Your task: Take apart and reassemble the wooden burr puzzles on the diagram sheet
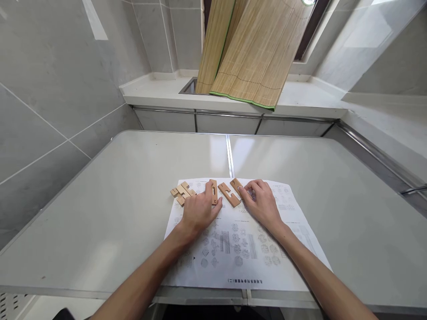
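Observation:
Several flat, notched wooden puzzle pieces lie in a row on a printed sheet. My left hand (200, 208) has its index finger against an upright slotted piece marked 2 (214, 192), its thumb at the piece's lower right. Beside that, a tilted notched piece (229, 195) rests untouched, between my hands. With curled fingers, my right hand (263, 201) grips the lower end of another tilted piece (236, 184), which is partly covered by the fingertips. Left of my left hand sits an interlocked cluster of wooden pieces (182, 192), its right edge partly hidden.
The paper sheet (247, 266) carries small diagrams and text, upside down from here. It lies on a pale folding table (100, 213) with a metal centre seam (230, 155). Behind are a white ledge (160, 91) and a hanging bamboo mat (256, 53); grey tiled walls flank the table.

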A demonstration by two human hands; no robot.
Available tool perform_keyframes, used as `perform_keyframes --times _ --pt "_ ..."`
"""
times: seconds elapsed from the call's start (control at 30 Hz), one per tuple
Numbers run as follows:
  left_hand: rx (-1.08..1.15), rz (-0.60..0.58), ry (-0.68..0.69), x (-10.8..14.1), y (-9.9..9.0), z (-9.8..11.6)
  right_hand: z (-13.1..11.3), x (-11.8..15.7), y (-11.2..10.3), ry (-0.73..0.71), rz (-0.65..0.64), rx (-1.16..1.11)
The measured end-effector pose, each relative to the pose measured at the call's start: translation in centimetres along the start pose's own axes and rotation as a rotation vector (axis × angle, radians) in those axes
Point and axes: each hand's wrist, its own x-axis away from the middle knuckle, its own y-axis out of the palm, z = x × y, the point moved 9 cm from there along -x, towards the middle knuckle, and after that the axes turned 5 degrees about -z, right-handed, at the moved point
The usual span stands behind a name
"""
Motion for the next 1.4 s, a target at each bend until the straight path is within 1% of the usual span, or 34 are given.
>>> perform_keyframes --times 0.13,0.23,0.33,0.47,0.57,0.8,0.9,1.0,1.1,1.27,1.4 --pt "-0.005 -0.032 0.01 0.0 0.2 0.1 0.0 0.0 0.0 -0.001 -0.009 0.011" --pt "0.015 -0.006 0.028 0.1 0.1 0.1 0.1 0.1 0.1 0.002 -0.02 -0.005" --pt "0.087 0.078 0.103 0.3 -0.4 0.6 -0.3 0.1 0.2 -0.031 -0.043 -0.053" --pt "0.194 0.234 0.301 0.9 -1.5 1.9 -1.2 0.2 0.7 -0.093 -0.108 -0.126" --pt "0.231 0.312 0.384 1.4 -2.0 2.4 -2.0 0.4 1.1 -0.157 -0.154 -0.15" --pt "0.283 0.317 0.444 1.5 -1.9 2.5 -3.9 1.1 1.8 -0.28 -0.259 -0.22" --pt "0.277 0.286 0.465 1.3 -1.6 2.4 -4.4 1.4 1.9 -0.303 -0.317 -0.253" --pt "0.243 0.24 0.474 1.0 -1.1 2.3 -4.6 1.5 2.0 -0.305 -0.363 -0.276" --pt "0.198 0.23 0.442 0.5 -0.9 1.9 -4.6 1.5 1.9 -0.298 -0.363 -0.276" --pt "0.125 0.262 0.33 -0.3 -1.3 0.6 -4.2 1.3 1.6 -0.248 -0.311 -0.25" --pt "0.1 0.297 0.239 -0.6 -1.7 -0.6 -3.9 1.3 1.6 -0.216 -0.301 -0.249"
